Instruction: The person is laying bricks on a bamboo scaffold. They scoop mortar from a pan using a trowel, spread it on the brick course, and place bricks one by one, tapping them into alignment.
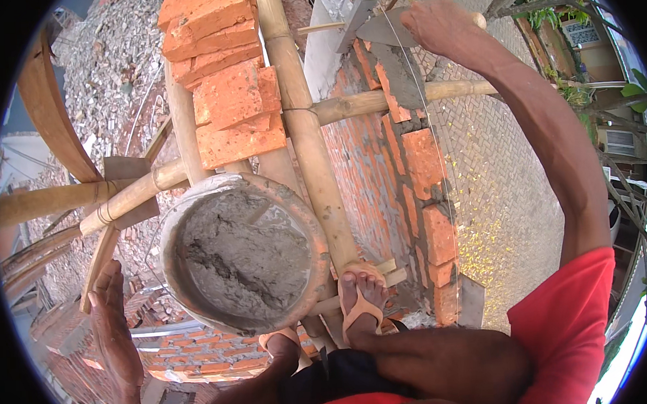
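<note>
My right hand (442, 29) is wrapped round the handle of a trowel (388, 30), at the far end of a brick wall (424, 161). The trowel's grey blade lies over the wall top, just beyond a patch of wet mortar (399, 76). A thin string line (436, 128) runs along the wall and passes by the blade. My left hand (116, 330) holds nothing, its fingers stretched out, to the left of a round tub (170, 263). Wet grey mortar (243, 252) fills much of the tub, with a hollow scooped in its middle.
Stacked orange bricks (236, 97) rest on the bamboo scaffold beyond the tub. A thick bamboo pole (314, 152) runs along the wall, crossed by another pole (434, 90). My sandalled feet (362, 301) stand on the scaffold. Rubble (112, 67) lies below left, block paving (503, 180) below right.
</note>
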{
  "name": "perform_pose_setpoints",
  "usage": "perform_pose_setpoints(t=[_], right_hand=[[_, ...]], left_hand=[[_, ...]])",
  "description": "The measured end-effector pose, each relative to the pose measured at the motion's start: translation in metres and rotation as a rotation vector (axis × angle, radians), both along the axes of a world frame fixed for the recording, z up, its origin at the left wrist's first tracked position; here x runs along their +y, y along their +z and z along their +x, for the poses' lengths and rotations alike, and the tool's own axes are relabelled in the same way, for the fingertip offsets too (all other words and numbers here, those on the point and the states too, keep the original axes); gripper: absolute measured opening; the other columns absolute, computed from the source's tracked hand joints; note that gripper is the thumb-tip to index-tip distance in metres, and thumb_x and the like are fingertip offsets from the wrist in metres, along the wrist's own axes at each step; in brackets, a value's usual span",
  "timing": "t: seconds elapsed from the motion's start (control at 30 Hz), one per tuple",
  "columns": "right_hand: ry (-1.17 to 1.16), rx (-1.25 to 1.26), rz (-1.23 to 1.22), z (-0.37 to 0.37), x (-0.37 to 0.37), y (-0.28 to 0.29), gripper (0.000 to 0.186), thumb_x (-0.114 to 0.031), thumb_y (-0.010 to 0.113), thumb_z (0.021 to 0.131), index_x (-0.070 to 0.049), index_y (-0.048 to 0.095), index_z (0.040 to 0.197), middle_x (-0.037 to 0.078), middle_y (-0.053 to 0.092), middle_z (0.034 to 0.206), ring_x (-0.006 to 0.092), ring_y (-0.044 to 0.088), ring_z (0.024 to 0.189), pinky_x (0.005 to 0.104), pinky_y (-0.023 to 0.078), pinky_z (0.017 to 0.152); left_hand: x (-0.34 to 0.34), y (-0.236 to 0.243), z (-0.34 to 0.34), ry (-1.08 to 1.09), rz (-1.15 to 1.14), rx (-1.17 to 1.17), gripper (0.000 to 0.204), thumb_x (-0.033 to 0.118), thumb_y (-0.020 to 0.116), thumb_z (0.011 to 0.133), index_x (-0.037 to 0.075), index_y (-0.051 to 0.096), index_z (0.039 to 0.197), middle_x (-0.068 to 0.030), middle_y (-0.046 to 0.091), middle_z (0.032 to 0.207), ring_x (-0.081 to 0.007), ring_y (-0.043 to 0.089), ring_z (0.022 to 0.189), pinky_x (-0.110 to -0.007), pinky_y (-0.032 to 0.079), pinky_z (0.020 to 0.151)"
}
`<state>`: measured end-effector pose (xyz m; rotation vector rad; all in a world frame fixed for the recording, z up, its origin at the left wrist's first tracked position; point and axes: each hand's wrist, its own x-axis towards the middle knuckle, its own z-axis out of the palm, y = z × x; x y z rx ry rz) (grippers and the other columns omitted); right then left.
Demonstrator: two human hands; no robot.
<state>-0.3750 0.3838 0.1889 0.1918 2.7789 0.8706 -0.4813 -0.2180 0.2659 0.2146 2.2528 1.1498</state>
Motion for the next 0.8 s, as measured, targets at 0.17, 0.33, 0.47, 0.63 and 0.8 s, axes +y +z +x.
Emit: perform_pose_setpoints(t=[0.17,0.33,0.47,0.63,0.8], right_hand=[[-0.065,-0.113,-0.129,0.000,-0.007,0.009,0.019,-0.015,0.057,0.096,-0.001,0.070,0.091,0.020,0.071,0.090,0.0372,0.072,0.095,0.0486,0.058,0.081],[-0.172,-0.286,-0.211,0.047,-0.047,0.034,0.017,-0.015,0.062,0.093,-0.003,0.073,0.097,0.019,0.075,0.094,0.0359,0.075,0.093,0.0479,0.060,0.080],[-0.288,-0.259,-0.198,0.105,-0.063,0.061,0.021,-0.022,0.065,0.095,-0.004,0.071,0.104,0.019,0.073,0.101,0.0357,0.072,0.102,0.0477,0.056,0.090],[-0.535,-0.084,-0.041,0.154,-0.087,0.135,0.031,-0.027,0.068,0.097,0.000,0.067,0.112,0.021,0.071,0.109,0.0391,0.068,0.108,0.0486,0.052,0.093],[-0.331,0.233,-0.381,0.173,-0.165,0.170,0.032,-0.025,0.065,0.102,-0.002,0.065,0.124,0.018,0.072,0.113,0.0380,0.069,0.102,0.0485,0.055,0.080]], left_hand=[[-0.035,-0.026,0.007,0.069,-0.054,-0.097,0.082,0.063,0.028,0.109,-0.004,0.036,0.158,-0.0235,0.041,0.161,-0.0340,0.031,0.156,-0.048,0.017,0.129],[-0.043,-0.083,-0.002,0.140,0.152,-0.244,0.082,0.062,0.029,0.110,-0.004,0.035,0.158,-0.0223,0.041,0.161,-0.0331,0.033,0.155,-0.046,0.020,0.128],[-0.027,-0.127,0.008,0.141,0.457,-0.462,0.078,0.060,0.028,0.111,-0.005,0.042,0.153,-0.0168,0.052,0.151,-0.0256,0.047,0.141,-0.041,0.028,0.124],[0.001,-0.144,0.029,0.333,0.686,-0.653,0.075,0.063,0.033,0.110,0.000,0.049,0.148,-0.0153,0.060,0.138,-0.0248,0.059,0.123,-0.043,0.048,0.108],[0.034,-0.118,0.047,0.281,0.604,-0.472,0.068,0.057,0.038,0.111,-0.001,0.051,0.144,-0.0147,0.062,0.128,-0.0214,0.062,0.114,-0.040,0.053,0.099]])
